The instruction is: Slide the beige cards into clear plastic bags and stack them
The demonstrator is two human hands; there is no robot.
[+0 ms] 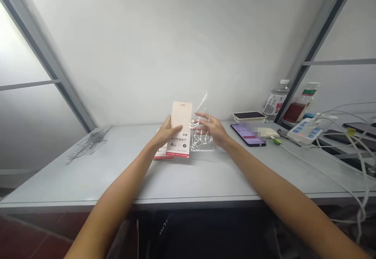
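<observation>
My left hand is closed round a cream and red ruler-set card packet, thumb across its front, holding it upright just above the desk. A second, similar packet shows partly behind it, low and to the left; most of it is hidden. Right beside the held packet, my right hand has its fingers on a clear, shiny plastic sleeve. The fingers show through or around the film, and its edges are hard to make out. My right thumb is mostly hidden.
On the white desk, crumpled dark mesh lies left. To the right are a lit phone, a white-edged phone, a water bottle, a bottle of red liquid, a power strip and tangled white cables.
</observation>
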